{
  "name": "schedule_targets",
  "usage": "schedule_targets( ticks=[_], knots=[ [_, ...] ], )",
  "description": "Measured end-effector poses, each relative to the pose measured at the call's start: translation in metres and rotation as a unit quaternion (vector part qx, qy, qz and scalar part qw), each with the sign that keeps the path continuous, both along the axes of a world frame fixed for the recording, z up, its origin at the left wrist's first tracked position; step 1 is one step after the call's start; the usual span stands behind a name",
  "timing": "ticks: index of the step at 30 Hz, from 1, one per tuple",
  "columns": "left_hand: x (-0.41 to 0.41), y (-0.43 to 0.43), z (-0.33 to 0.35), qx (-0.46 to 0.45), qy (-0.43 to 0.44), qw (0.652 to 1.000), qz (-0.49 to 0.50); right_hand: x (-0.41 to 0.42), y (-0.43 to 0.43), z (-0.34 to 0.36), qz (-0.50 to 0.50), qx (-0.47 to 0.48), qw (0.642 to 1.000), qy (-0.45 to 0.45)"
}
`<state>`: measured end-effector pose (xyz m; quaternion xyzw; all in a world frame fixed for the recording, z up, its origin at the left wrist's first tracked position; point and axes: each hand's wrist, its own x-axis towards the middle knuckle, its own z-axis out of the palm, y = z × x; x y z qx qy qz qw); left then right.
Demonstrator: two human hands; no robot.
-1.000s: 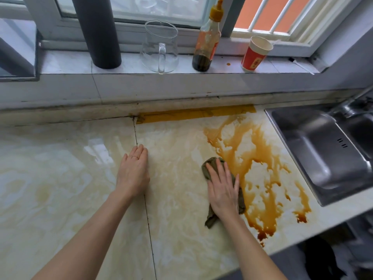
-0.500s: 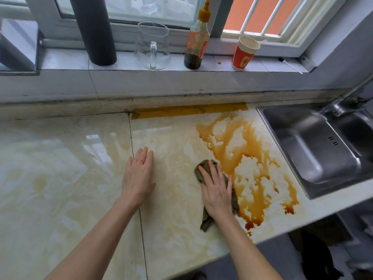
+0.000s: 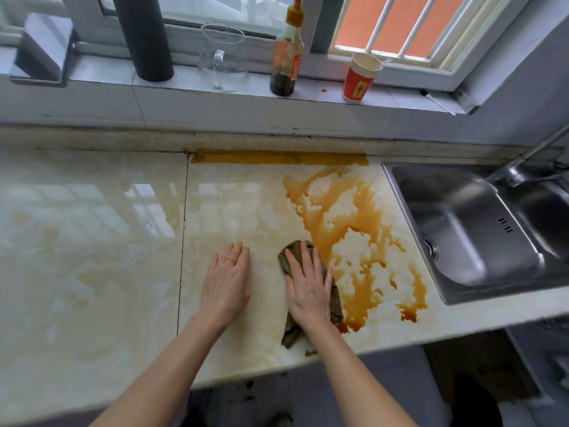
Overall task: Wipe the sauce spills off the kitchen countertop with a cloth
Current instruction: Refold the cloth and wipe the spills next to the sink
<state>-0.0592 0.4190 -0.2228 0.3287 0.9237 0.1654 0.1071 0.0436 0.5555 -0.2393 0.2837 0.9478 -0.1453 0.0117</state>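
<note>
My right hand (image 3: 308, 288) lies flat w/ fingers straight and spread, pressing the cloth (image 3: 334, 298) onto the countertop (image 3: 92, 257). Cloth is olive-brown, crumpled, pokes out beyond my fingertips on the far side and trails past my wrist toward the near edge. Its right side touches the left margin of the sauce spill (image 3: 354, 229). Spill is orange-brown, runs from near the far edge of the counter to the near edge, betw. cloth and sink (image 3: 480, 229), w/ a few small blobs off to the near right. My left hand (image 3: 226, 285) rests palm-down on bare counter just left of the cloth, fingers straight and together, holding nothing; thin ring on one finger. Hands are close but apart. On the sill at the far side, l. to r.: dark cylinder (image 3: 144, 38), glass jug (image 3: 223, 57), sauce bottle (image 3: 288, 53), red paper cup (image 3: 360, 78).
</note>
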Motion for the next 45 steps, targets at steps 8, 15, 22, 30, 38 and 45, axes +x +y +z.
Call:
schedule_targets(
  ticks=[8,15,22,30,38,45],
  knots=[
    [0.042,0.006,0.001,-0.001,0.010,0.998,0.058,0.032,0.034,0.001,0.122,-0.011,0.992,0.005],
    [0.075,-0.006,0.004,-0.022,0.011,0.994,0.103,0.055,0.020,0.005,0.270,-0.064,0.960,0.026],
    [0.089,-0.005,0.004,-0.025,0.014,0.992,0.119,0.086,0.061,0.013,0.136,-0.130,0.976,0.104],
    [0.095,0.007,0.002,-0.005,0.018,0.990,0.136,0.101,0.025,0.003,0.338,-0.123,0.930,0.074],
    [0.098,0.020,0.003,0.011,0.019,0.990,0.138,0.140,0.116,-0.005,0.369,0.066,0.926,0.052],
    [0.104,0.036,0.002,0.014,0.020,0.992,0.124,0.142,0.084,-0.006,0.354,0.025,0.934,0.046]
  ],
)
